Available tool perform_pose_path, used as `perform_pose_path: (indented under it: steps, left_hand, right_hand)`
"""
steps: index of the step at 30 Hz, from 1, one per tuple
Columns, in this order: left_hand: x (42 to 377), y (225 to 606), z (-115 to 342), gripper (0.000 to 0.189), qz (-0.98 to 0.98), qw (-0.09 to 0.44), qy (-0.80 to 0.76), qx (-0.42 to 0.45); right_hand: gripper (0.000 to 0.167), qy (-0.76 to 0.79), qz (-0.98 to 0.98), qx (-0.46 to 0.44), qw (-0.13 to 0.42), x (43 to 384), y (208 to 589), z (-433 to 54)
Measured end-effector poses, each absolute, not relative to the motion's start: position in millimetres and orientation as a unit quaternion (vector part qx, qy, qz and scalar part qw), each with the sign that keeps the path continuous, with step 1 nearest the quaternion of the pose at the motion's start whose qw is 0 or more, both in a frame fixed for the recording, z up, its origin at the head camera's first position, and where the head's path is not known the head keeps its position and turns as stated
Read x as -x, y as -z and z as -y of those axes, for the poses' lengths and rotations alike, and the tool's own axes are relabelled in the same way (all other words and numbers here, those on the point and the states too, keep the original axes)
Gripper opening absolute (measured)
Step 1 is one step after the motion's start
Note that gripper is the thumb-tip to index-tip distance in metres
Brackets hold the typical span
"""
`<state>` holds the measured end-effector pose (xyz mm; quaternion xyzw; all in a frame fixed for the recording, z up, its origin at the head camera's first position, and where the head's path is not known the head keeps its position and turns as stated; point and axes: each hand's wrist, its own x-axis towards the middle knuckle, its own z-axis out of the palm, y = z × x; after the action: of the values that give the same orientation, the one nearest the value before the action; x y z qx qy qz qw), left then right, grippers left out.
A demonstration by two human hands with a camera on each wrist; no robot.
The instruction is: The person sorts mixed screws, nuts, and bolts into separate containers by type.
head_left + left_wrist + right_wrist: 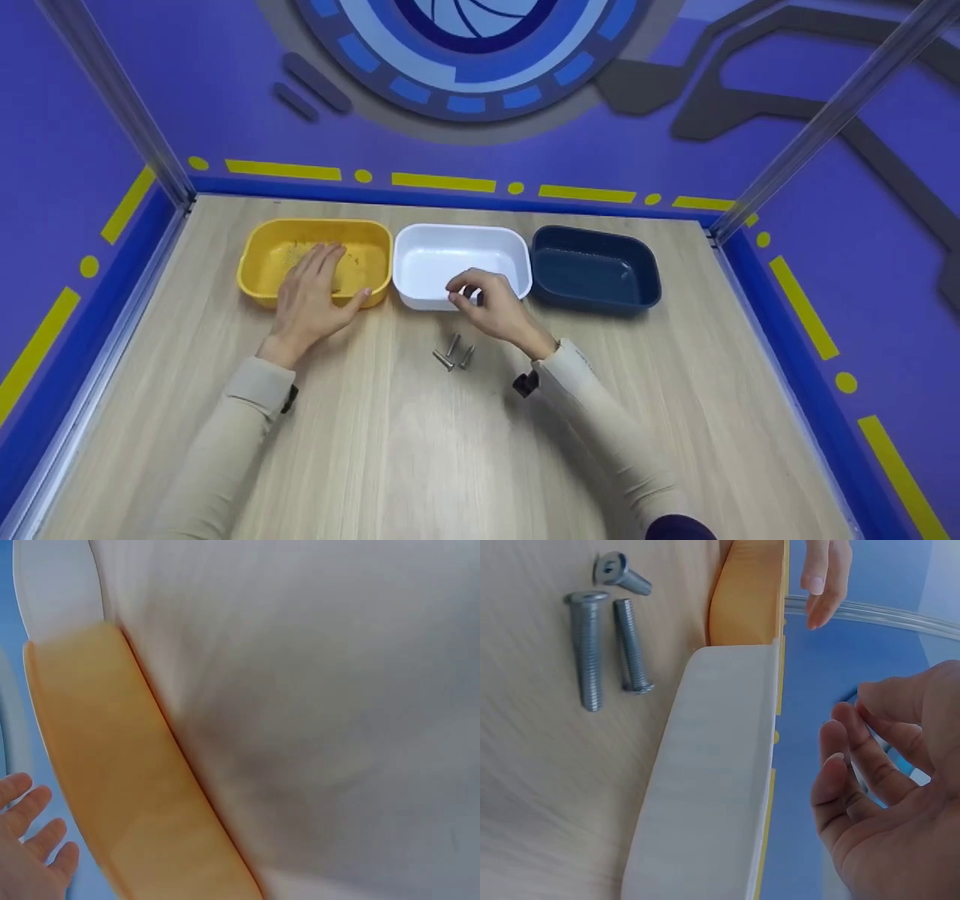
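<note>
At upper left of the frame, a person's left hand (309, 300) reaches over a yellow, round-cornered plastic-looking tray (373, 251), its fingers extended and slightly parted, the thumb by the near rim; whether the fingertips touch the small dark bits on the tray's floor cannot be told. Just below centre, three silver-coloured threaded metal screws (588, 652) lie close together on a pale wood-grain table (435, 450). Above them, the right hand (495, 306) hovers at the near edge of a white, round-cornered tray (424, 301), thumb and fingertips narrowed on a small dark sliver (849, 695) (too small to identify, seen only in the right wrist view). A piece that slight seems to call for a light, steady pinch with the knuckles clear of the rim, and any release low, to limit bouncing. At right of centre sits a dark blue, round-cornered tray (589, 274).
</note>
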<state>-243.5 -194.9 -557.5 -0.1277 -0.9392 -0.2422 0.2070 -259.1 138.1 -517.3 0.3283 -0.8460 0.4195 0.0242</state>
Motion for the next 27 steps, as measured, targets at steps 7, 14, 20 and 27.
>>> perform_pose_path:
  steps: [7, 14, 20, 27]
  left_hand:
    - [247, 563, 169, 0.082, 0.934, 0.2, 0.261, 0.14]
    - [253, 568, 143, 0.081, 0.93, 0.185, 0.274, 0.159]
    - [254, 573, 131, 0.079, 0.935, 0.167, 0.268, 0.159]
    - [255, 576, 125, 0.087, 0.949, 0.148, 0.231, 0.156]
  right_hand:
    - [0.014, -0.428, 0.84, -0.334, 0.011, 252, 529, -145]
    - [0.012, -0.413, 0.852, -0.322, -0.016, 243, 543, -150]
    - [0.016, -0.413, 0.854, -0.316, -0.036, 238, 553, -156]
    - [0.016, -0.414, 0.852, -0.313, -0.061, 233, 561, -161]
